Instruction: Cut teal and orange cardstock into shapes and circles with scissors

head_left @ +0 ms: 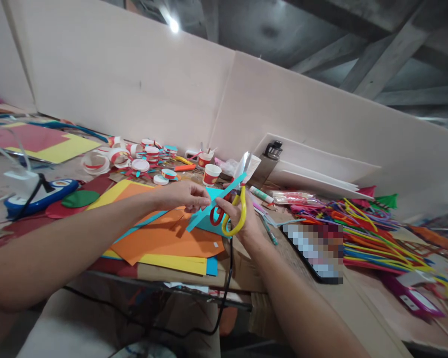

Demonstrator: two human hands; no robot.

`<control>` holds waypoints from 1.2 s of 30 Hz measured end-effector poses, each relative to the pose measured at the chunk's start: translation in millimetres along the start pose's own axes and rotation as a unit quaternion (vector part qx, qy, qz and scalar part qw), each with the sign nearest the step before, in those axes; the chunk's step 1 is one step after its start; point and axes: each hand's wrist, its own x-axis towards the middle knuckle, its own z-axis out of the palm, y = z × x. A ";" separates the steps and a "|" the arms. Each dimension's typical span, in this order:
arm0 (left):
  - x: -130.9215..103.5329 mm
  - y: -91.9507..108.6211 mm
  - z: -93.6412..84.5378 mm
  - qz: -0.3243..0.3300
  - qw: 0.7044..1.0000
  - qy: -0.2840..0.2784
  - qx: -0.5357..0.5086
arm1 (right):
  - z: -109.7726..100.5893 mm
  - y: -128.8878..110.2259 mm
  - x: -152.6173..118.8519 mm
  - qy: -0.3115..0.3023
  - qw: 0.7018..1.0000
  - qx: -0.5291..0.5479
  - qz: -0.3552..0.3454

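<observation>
Above the table, my right hand (243, 215) holds a pair of scissors (243, 199) with yellow and red handles, its blades pointing up and away. A narrow turquoise paper strip (232, 185) slants between my hands, and my right thumb presses on it. The fingers of my left hand (193, 195) are pinched together at the strip's edge, close to the right thumb. Behind and below the hands lies a larger turquoise sheet (217, 224), partly covered by them. Under that are orange sheets (160, 238) and yellow sheets (171, 261).
Small paper cups (211, 175) and paper rings stand at the back. On the right are a dark-edged phone (313, 253), many coloured pipe cleaners (366, 238) and a purple glue gun (414, 298). A blue device (41, 196) sits left. A black cable (229, 273) hangs over the table edge.
</observation>
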 end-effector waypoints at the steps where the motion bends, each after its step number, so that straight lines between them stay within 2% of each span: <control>1: 0.0 -0.7 1.6 -0.008 1.000 -0.009 -0.005 | 1.3 -2.2 -0.8 -0.006 1.000 -0.005 -0.008; 5: 0.5 -3.1 4.5 -0.012 1.000 -0.017 -0.022 | 7.8 -14.5 -6.2 -0.043 0.998 0.039 0.010; 7: 1.6 -2.8 2.2 0.003 0.999 0.023 -0.048 | 10.6 -19.6 -9.4 -0.045 0.996 0.072 0.026; 10: 4.2 -1.7 -5.7 0.033 0.987 0.120 -0.103 | 11.6 -20.6 -13.0 -0.056 0.993 0.093 0.041; 14: 5.8 0.0 -17.6 0.058 0.958 0.222 -0.171 | 7.6 -12.8 -16.3 -0.100 0.991 0.054 0.064; 18: 4.4 3.5 -23.4 0.093 0.936 0.271 -0.206 | 4.7 -13.0 -19.8 -0.121 0.992 -0.020 0.024; 20: 4.1 5.3 -24.5 0.098 0.929 0.287 -0.213 | 4.5 -16.9 -20.8 -0.134 0.989 -0.061 0.029; 26: 6.0 4.1 -27.4 0.113 0.924 0.297 -0.214 | 3.1 -20.0 -18.0 -0.135 0.980 -0.140 0.029; 32: 7.7 -3.8 -28.1 0.106 0.942 0.259 -0.185 | 4.1 -13.5 -15.4 -0.102 0.990 -0.031 0.089; 36: 7.3 -4.7 -22.5 0.072 0.960 0.232 -0.142 | 5.8 -12.9 -15.0 -0.072 0.990 0.034 0.117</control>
